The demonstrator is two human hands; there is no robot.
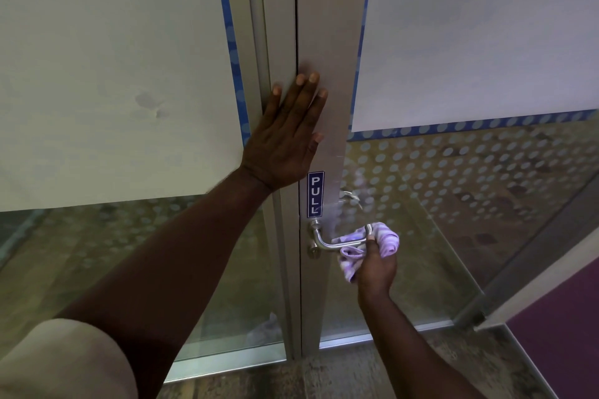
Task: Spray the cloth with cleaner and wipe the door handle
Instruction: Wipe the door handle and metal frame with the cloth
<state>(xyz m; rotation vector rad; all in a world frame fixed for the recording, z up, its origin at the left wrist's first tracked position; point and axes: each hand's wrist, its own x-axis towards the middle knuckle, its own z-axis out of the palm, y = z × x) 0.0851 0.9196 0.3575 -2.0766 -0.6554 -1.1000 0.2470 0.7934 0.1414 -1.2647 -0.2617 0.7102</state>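
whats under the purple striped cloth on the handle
The outer end of the silver metal door handle, wrapped by the purple striped cloth in the right hand. That covered stretch is hidden.

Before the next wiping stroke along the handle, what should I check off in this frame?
1. Purple striped cloth touching the silver metal lever handle: ok, bunched over its outer end.
2. Right hand gripping cloth: ok.
3. Left hand steadying the grey aluminium door frame: ok, flat, fingers spread.
4. Inner end of handle, near the blue PULL sticker, wiped: cannot tell.
5. Cloth sprayed: cannot tell.
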